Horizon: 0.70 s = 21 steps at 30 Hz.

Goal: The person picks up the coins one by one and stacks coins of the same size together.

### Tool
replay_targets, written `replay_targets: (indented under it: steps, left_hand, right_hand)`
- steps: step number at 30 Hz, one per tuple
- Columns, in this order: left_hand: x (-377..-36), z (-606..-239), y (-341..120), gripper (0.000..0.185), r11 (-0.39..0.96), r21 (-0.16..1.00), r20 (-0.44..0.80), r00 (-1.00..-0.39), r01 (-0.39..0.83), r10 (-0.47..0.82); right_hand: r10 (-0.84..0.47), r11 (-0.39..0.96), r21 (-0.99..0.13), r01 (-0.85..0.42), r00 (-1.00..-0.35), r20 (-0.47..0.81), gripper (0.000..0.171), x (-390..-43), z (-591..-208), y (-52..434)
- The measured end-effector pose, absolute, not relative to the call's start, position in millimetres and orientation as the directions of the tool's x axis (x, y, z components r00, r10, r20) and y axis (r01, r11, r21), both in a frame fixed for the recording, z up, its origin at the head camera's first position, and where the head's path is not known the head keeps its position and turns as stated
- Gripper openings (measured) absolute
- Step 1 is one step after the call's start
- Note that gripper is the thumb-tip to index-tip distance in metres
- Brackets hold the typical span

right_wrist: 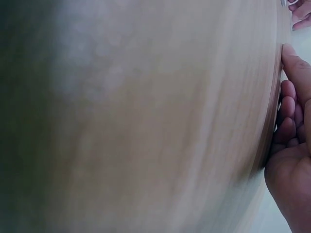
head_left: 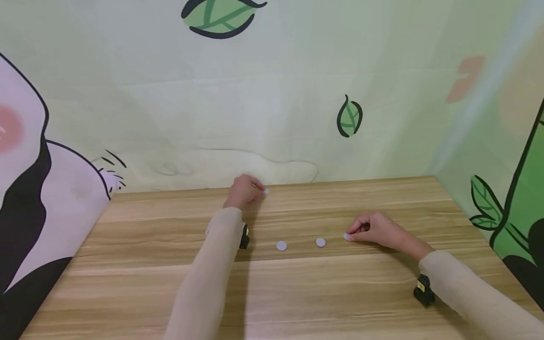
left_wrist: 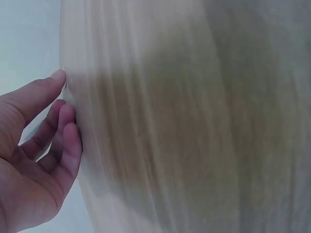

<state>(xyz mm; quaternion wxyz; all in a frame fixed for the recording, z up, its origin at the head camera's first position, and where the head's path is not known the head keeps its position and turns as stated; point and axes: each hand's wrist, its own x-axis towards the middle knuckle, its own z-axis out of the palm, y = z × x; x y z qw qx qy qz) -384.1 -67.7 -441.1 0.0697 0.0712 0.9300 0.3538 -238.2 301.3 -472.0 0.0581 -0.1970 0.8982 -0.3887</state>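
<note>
Close to the table's back edge, my left hand point(head_left: 244, 192) pinches a small white disc point(head_left: 266, 191) between thumb and fingertips. My right hand point(head_left: 378, 230) holds another white disc point(head_left: 347, 236) by its edge, low over the table at the right. Between the hands, two round white discs lie flat on the wood, a left one point(head_left: 282, 245) and a right one point(head_left: 320, 242). In the left wrist view the thumb point(left_wrist: 43, 92) reaches forward with the other fingers curled beneath. The right wrist view shows the right hand's curled fingers point(right_wrist: 286, 109); its disc is hidden there.
The wooden table point(head_left: 140, 293) meets a pale green wall point(head_left: 276, 108) with painted leaves right behind the left hand. Another painted wall point(head_left: 501, 141) borders the right side. A black wrist camera point(head_left: 424, 291) hangs under the right sleeve, and another point(head_left: 244, 236) sits at the left wrist.
</note>
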Motion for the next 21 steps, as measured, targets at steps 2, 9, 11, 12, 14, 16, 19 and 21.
replay_targets:
  steps: [2,9,11,12,14,16,19,21]
  left_hand:
    - [-383,-441,-64,0.016,0.767,0.633,-0.061,-0.98,0.107,0.188]
    - [-381,-445,-57,0.023,0.784,0.617,-0.048,-0.992,0.06,0.113]
    - [-382,-445,-56,0.026,0.791,0.61,-0.045,-0.994,0.052,0.1]
    - [-383,-445,-56,0.026,0.797,0.602,-0.042,-0.994,0.053,0.098]
    - [-384,-445,-54,0.027,0.806,0.588,-0.036,-0.993,0.067,0.109]
    - [-384,-445,-53,0.026,0.812,0.578,-0.037,-0.992,0.079,0.123]
    - [-384,-444,-51,0.023,0.816,0.573,-0.046,-0.99,0.081,0.13]
    - [-384,-445,-51,0.022,0.814,0.577,-0.053,-0.991,0.071,0.124]
  right_hand:
    - [-0.396,0.622,-0.722,-0.303,-0.917,0.044,0.01,-238,-472,302]
    - [-0.396,0.627,-0.715,-0.308,-0.917,0.047,0.009,-239,-472,301]
    - [-0.4,0.626,-0.713,-0.314,-0.915,0.052,0.008,-240,-471,301]
    - [-0.401,0.627,-0.712,-0.318,-0.915,0.055,0.008,-241,-471,301]
    - [-0.401,0.627,-0.71,-0.321,-0.914,0.059,0.008,-241,-471,301]
    - [-0.398,0.629,-0.709,-0.318,-0.916,0.058,0.008,-240,-471,301]
    - [-0.394,0.632,-0.71,-0.31,-0.918,0.05,0.008,-239,-472,301]
    - [-0.395,0.631,-0.712,-0.309,-0.918,0.048,0.009,-239,-473,302]
